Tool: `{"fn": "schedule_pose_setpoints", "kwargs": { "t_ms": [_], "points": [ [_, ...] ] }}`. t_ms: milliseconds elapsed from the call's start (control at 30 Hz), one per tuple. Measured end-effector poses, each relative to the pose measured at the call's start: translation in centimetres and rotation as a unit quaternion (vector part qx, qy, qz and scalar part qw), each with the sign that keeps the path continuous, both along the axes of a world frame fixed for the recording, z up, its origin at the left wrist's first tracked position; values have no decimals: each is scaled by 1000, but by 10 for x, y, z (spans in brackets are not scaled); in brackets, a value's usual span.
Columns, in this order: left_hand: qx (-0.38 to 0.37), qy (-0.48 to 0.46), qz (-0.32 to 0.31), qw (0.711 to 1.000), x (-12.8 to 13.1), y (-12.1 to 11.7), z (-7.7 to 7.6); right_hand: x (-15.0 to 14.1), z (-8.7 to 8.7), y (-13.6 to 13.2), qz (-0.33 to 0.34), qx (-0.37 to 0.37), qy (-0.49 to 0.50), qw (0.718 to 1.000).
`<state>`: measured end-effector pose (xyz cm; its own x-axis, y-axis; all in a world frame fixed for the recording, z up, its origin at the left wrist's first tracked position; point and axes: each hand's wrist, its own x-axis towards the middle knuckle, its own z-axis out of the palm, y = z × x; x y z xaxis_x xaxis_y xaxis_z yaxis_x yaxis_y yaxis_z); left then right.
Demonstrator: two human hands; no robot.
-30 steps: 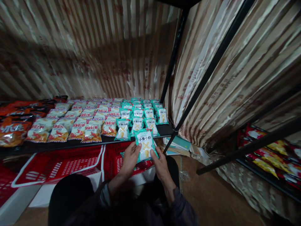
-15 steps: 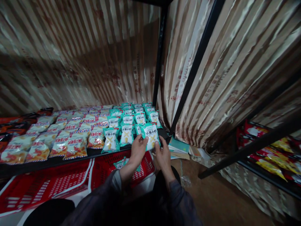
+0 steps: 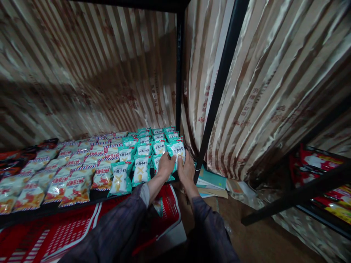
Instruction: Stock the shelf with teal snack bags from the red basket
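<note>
Both my hands are at the right end of the shelf, on a teal-and-white snack bag (image 3: 176,147) that leans back among matching bags. My left hand (image 3: 166,165) pinches its lower left side with bent fingers. Along its right side lies my right hand (image 3: 187,168), thumb on the front, other fingers partly hidden behind the bag. Just left of my hands, another teal snack bag (image 3: 142,170) stands in the front row, beside a teal bag (image 3: 120,178) with yellow snacks pictured on it. My left hand partly covers one more front bag.
White-and-orange snack bags (image 3: 75,186) fill the shelf leftward. Red baskets (image 3: 72,221) sit below its edge, one with a teal bag inside. A black post (image 3: 216,98) rises close to my right hand. Papers (image 3: 210,180) lie on the floor; red-and-yellow packets (image 3: 326,182) occupy another shelf at right.
My hands have moved forward with the teal snack bag, from in front of the shelf edge to the right-hand column of bags. The camera view has shifted slightly.
</note>
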<state>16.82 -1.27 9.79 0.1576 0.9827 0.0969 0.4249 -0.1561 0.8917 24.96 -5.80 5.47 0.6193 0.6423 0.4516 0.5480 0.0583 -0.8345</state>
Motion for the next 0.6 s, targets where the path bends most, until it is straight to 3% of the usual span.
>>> {"fn": "schedule_pose_setpoints", "kwargs": {
  "t_ms": [300, 600],
  "points": [
    [-14, 75, 13, 997, 20, 24, -6, 13, -23, 29, -6, 6, 19, 1000],
    [-1, 138, 28, 990, 28, 25, -4, 21, -28, 44, -8, -4, 44, 999]
  ]
}}
